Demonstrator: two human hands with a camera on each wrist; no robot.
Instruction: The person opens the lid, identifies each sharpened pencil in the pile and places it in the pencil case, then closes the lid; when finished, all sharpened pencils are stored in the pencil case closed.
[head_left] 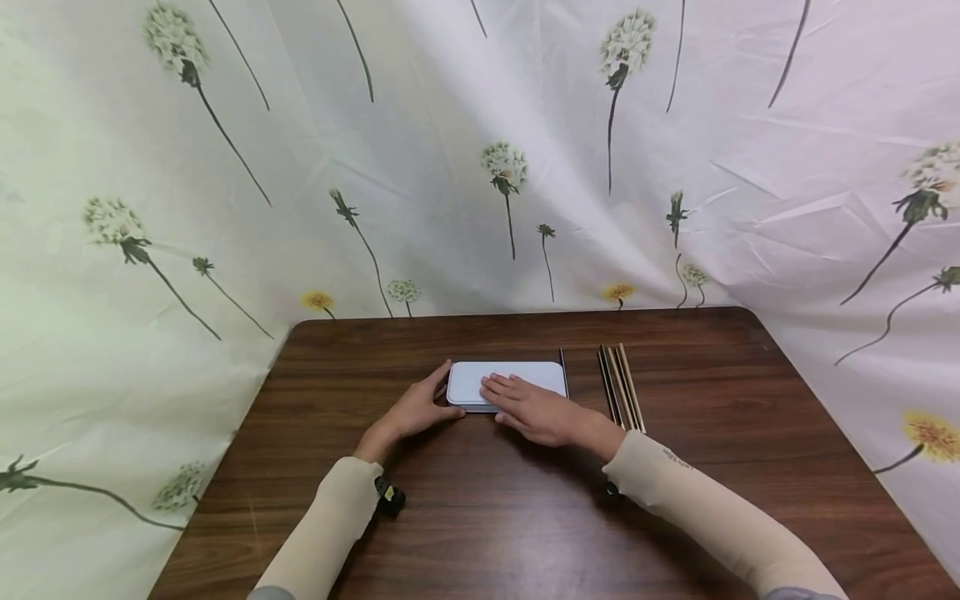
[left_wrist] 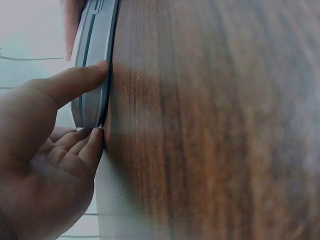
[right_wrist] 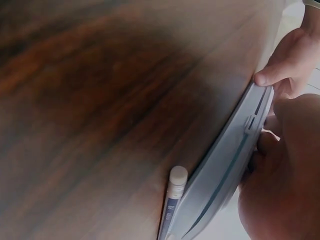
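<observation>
A white, round-cornered pencil case [head_left: 463, 382] lies closed on the wooden table, with its long side facing the person. My left hand [head_left: 415, 410] holds its left end, thumb on the front side and fingers round the far corner. The left wrist view shows that thumb pressed against the grey side of the case, just below the lid seam. Flat across the lid rests my right hand [head_left: 538, 414], its fingers extended toward the left. Close along the case's right end lies a dark pencil [head_left: 564, 367]; its white eraser [right_wrist: 178, 175] shows in the right wrist view.
Several black and natural-wood pencils [head_left: 621, 387] lie side by side to the right of the case, near the right wrist. Behind the brown table [head_left: 360, 350] and along its sides hangs a white curtain [head_left: 450, 200] printed with dandelions.
</observation>
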